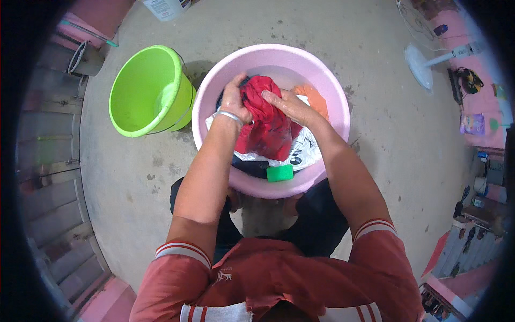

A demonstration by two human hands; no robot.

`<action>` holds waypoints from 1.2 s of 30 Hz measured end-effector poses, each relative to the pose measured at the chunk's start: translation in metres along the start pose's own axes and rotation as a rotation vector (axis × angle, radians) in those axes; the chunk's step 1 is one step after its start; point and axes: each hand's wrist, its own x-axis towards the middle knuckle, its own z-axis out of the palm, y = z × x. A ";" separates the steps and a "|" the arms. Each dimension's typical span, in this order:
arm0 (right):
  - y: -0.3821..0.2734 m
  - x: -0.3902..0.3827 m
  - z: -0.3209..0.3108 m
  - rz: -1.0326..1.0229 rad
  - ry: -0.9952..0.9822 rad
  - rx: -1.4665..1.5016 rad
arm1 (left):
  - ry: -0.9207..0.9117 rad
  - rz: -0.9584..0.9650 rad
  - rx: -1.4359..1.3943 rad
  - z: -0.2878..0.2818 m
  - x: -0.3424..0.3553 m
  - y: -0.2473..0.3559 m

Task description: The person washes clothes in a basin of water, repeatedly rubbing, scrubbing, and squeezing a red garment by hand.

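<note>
A wet red cloth (268,129) is bunched up in a pink basin (332,96) between my feet, with both my hands on it. My left hand (236,104), with a metal band on its wrist, grips the cloth's left side. My right hand (289,107) holds it from the right, thumb over the top. Beneath and around it lie white printed fabric (304,147), dark fabric (249,166) and orange fabric (314,102), with some water at the back. A green bar (279,173), apparently soap, rests on the clothes at the near side.
A green bucket (129,91) stands left of the basin, a white bucket (163,8) behind. A white stand fan (418,67) and assorted items line the pink wall at right. A panelled door (51,161) is at left, on the grey concrete floor (129,177).
</note>
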 end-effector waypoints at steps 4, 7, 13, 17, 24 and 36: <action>0.007 0.012 -0.016 0.194 0.537 0.193 | -0.055 0.161 0.460 -0.021 -0.004 -0.013; 0.056 0.028 -0.062 0.186 0.759 0.192 | -0.214 0.047 0.665 -0.027 0.023 -0.052; -0.026 0.006 0.008 -0.134 0.728 -0.188 | 0.079 0.352 0.014 -0.052 0.041 -0.025; -0.056 -0.015 0.070 -0.213 0.355 -0.505 | -0.220 0.336 -0.269 -0.054 0.060 -0.014; -0.011 0.028 0.029 -0.215 0.812 -0.456 | 0.068 0.389 0.033 -0.008 0.039 -0.061; 0.035 -0.046 -0.059 -0.192 0.215 -0.815 | -0.012 0.211 0.962 0.013 -0.003 -0.012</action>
